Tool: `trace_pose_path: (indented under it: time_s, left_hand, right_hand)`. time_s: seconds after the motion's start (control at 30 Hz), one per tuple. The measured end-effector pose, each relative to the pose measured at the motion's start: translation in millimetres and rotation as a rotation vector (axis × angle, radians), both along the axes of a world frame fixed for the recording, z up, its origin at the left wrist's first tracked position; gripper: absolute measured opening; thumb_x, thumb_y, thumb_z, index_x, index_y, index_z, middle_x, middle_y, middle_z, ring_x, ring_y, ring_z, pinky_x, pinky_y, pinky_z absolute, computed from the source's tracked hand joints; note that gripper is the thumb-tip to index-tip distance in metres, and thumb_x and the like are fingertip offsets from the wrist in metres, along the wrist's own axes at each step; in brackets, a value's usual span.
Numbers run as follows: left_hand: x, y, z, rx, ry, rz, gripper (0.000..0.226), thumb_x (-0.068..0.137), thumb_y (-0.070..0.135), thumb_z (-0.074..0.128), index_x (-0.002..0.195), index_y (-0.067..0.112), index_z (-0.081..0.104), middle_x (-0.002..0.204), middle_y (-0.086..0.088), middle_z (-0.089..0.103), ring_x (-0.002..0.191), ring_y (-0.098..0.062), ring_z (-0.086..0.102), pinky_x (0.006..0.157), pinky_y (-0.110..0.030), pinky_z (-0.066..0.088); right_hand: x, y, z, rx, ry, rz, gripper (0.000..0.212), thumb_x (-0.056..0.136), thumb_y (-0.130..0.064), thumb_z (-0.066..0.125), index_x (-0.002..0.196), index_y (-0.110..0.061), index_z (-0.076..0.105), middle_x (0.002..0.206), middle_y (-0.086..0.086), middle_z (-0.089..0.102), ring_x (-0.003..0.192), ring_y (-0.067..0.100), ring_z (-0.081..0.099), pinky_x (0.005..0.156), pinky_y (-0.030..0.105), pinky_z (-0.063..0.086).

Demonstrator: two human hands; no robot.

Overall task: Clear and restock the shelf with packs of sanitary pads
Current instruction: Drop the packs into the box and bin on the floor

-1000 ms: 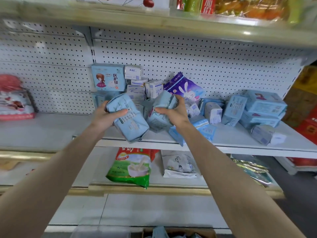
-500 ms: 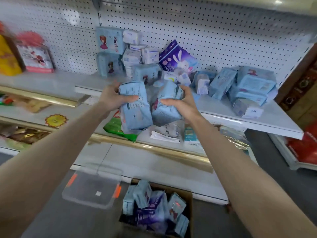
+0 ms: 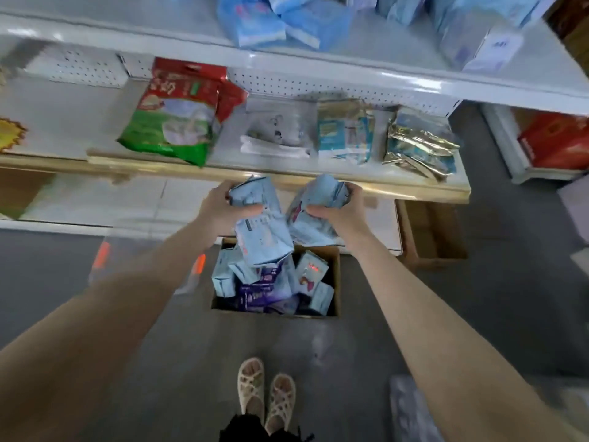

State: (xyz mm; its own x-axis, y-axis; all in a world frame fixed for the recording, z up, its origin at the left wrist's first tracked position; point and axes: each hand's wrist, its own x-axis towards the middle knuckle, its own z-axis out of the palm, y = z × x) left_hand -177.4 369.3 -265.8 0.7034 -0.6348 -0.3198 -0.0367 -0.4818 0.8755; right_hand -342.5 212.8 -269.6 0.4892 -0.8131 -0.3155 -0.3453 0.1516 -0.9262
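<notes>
Two light, soft packs are hanging above the box (image 3: 336,282): left hand (image 3: 220,210) is gripping the left pack (image 3: 264,231) near its top, right hand (image 3: 345,212) is clutching the right pack (image 3: 314,199) round its middle. Slick film is likely yielding, so whole-hand grips suit.

Whole view is motion-smeared. Print on the left pack (image 3: 263,232) and right pack (image 3: 320,199) is unreadable. Left hand (image 3: 220,212) and right hand (image 3: 342,213): fingers mostly hidden behind the packs they grip. The left pack covers part of the cardboard box's (image 3: 328,252) far rim. Lower layers inside are buried, so no count. Top-shelf packs (image 3: 255,23) are cut by the upper edge, labels blurred. Clear bin (image 3: 143,260) is smeared, partly behind the left forearm. Starburst sticker (image 3: 9,135) is clipped at the left edge, red carton (image 3: 557,141) at the right. Bluish thing (image 3: 411,406) bottom right: can't tell what.
</notes>
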Motion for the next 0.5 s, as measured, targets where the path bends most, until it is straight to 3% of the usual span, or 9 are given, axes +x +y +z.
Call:
trace_pose_path:
  time_s: [0.1,0.17,0.3,0.5]
  left_hand:
    - [-9,-8,-67,0.050,0.052,0.015,0.057,0.064,0.027,0.088,0.111,0.014,0.058,0.093,-0.001,0.065,0.084,-0.021,0.064,0.076,-0.040,0.053]
    - [-16,-13,-110,0.065,0.087,0.027,0.056,0.072,0.019,0.085,0.118,0.011,0.056,0.097,-0.003,0.065,0.085,-0.020,0.063,0.075,-0.036,0.052]
    - [-32,-15,-226,0.135,0.127,0.039,0.057,0.075,0.014,0.083,0.123,0.007,0.053,0.108,-0.011,0.066,0.096,-0.031,0.067,0.080,-0.046,0.057]
    - [-56,-30,-349,0.199,0.174,-0.034,0.050,0.080,0.016,0.079,0.121,0.014,0.050,0.097,0.007,0.059,0.073,-0.001,0.056,0.055,-0.011,0.043]
  right_hand:
    - [-11,-2,-72,0.069,0.072,-0.083,0.080,0.062,-0.008,0.091,0.122,-0.022,0.040,0.113,-0.001,0.056,0.106,0.021,0.060,0.091,0.045,0.055]
    - [-17,-5,-113,0.088,0.125,-0.117,0.080,0.063,-0.012,0.090,0.121,-0.027,0.038,0.111,-0.004,0.056,0.104,0.020,0.060,0.090,0.046,0.055]
    - [-29,0,-219,0.110,0.252,-0.156,0.088,0.064,-0.015,0.090,0.134,-0.025,0.037,0.116,-0.005,0.055,0.107,0.018,0.057,0.096,0.044,0.051]
    - [-55,7,-340,0.185,0.279,-0.311,0.085,0.067,-0.015,0.089,0.134,-0.025,0.038,0.116,-0.004,0.057,0.108,0.018,0.059,0.093,0.037,0.053]
